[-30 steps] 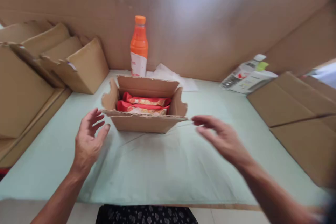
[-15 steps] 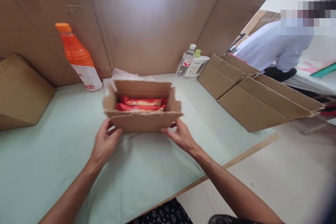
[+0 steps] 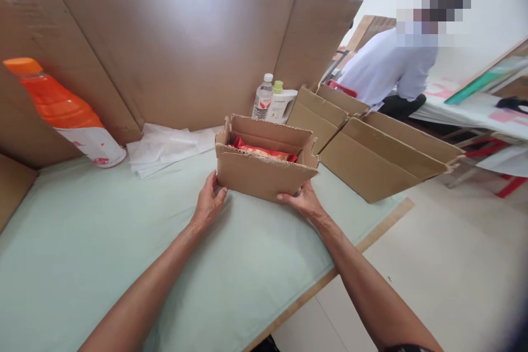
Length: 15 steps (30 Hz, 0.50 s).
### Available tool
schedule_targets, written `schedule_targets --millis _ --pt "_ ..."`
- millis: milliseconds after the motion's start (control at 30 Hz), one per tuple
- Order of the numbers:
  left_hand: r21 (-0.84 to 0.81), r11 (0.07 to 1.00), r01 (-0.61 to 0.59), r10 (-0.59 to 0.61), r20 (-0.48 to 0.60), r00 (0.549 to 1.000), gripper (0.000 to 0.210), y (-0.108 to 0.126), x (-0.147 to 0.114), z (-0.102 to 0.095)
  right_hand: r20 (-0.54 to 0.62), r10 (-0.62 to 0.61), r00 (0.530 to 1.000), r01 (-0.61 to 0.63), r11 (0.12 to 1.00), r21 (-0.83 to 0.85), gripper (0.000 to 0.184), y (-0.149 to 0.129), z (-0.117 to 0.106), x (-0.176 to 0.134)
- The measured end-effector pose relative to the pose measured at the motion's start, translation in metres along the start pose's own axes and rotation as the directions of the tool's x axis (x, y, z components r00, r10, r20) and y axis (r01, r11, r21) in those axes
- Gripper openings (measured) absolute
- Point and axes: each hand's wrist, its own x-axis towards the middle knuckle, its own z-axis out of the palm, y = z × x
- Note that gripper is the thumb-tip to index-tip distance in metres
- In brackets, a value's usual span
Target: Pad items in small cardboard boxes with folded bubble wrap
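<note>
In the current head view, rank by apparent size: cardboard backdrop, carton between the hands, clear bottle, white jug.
1. Cardboard backdrop
2. Carton
3. Clear bottle and white jug: too alike to rank.

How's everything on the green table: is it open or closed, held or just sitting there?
Small cardboard box: open on top, held; lifted or not, I can't tell.
Red packet: inside the box, partly hidden.
Left hand: on the box's left end.
Right hand: gripping its right end.
Orange bottle: capped.
Clear bottle: capped, upright.
White jug: green cap on.
White sheets: loosely overlapping.
</note>
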Motion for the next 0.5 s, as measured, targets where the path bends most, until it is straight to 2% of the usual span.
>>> schedule_targets --millis 100,200,367,467,500 --pt "-0.005 1.0 -0.003 0.003 0.015 1.0 0.045 -0.002 -0.001 -0.001 0.085 -0.039 0.996 0.042 0.999 -0.03 0.108 0.004 -0.011 0.021" --pt "0.005 1.0 0.006 -0.006 -0.027 1.0 0.047 -0.005 0.001 0.001 0.086 -0.048 0.995 0.047 0.999 0.016 0.112 0.004 -0.009 0.029" --pt "0.059 0.998 0.024 -0.013 -0.182 0.983 0.067 -0.012 -0.011 0.006 -0.136 -0.085 0.987 0.082 0.996 -0.025 0.117 0.011 -0.003 0.028" --pt "0.091 0.996 0.006 0.014 -0.218 0.976 0.062 -0.014 -0.016 0.006 -0.316 -0.109 0.942 0.071 0.989 -0.129 0.125 0.021 -0.014 0.044" --pt "0.102 0.995 -0.004 0.026 -0.219 0.975 0.058 -0.014 -0.017 0.006 -0.345 -0.115 0.932 0.054 0.982 -0.183 0.127 0.024 -0.019 0.054"
